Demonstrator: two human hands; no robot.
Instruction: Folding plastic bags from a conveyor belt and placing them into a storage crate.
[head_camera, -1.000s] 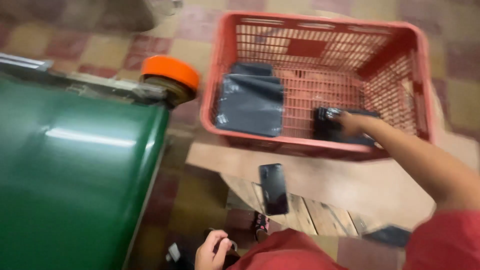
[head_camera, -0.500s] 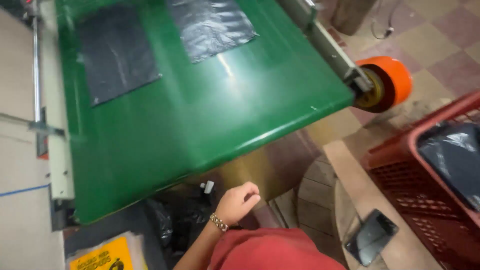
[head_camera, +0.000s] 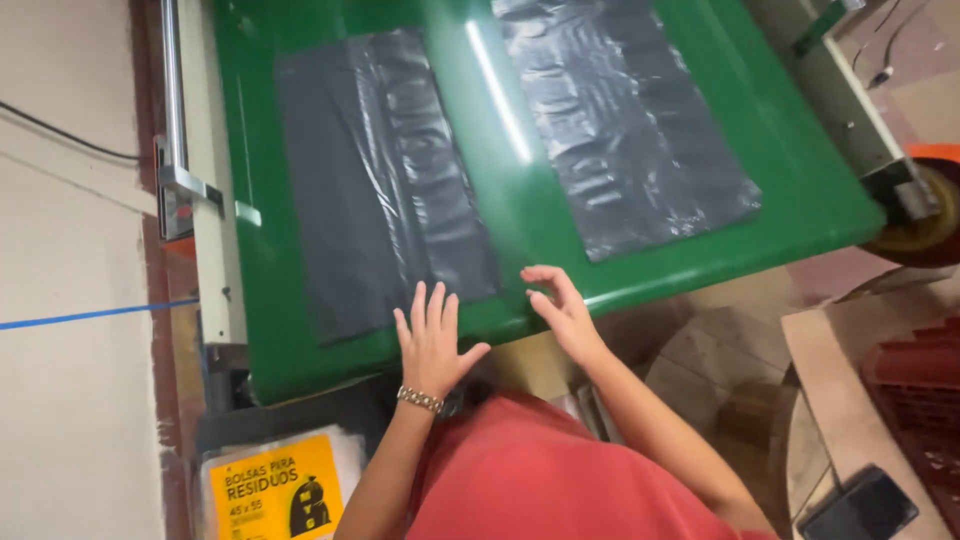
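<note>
Two flat dark grey plastic bags lie side by side on a green conveyor belt (head_camera: 520, 120). My left hand (head_camera: 432, 340) rests flat with fingers spread on the belt's near edge, its fingertips at the near end of the left bag (head_camera: 385, 180). My right hand (head_camera: 560, 310) hovers open just right of that bag's near corner, below the right bag (head_camera: 630, 130). Neither hand holds anything. A bracelet sits on my left wrist, and my red shirt fills the bottom of the view.
A metal side rail (head_camera: 205, 190) runs along the belt's left edge. An orange roller end (head_camera: 925, 205) shows at the right. A stack of packaged bags with a yellow label (head_camera: 275, 490) lies at the lower left. A dark phone (head_camera: 860, 505) rests on a board near a red crate (head_camera: 920, 390).
The view has swung from the red crate to the belt. My right hand left the crate and came over the belt; my left hand rose from below onto the belt's edge.
</note>
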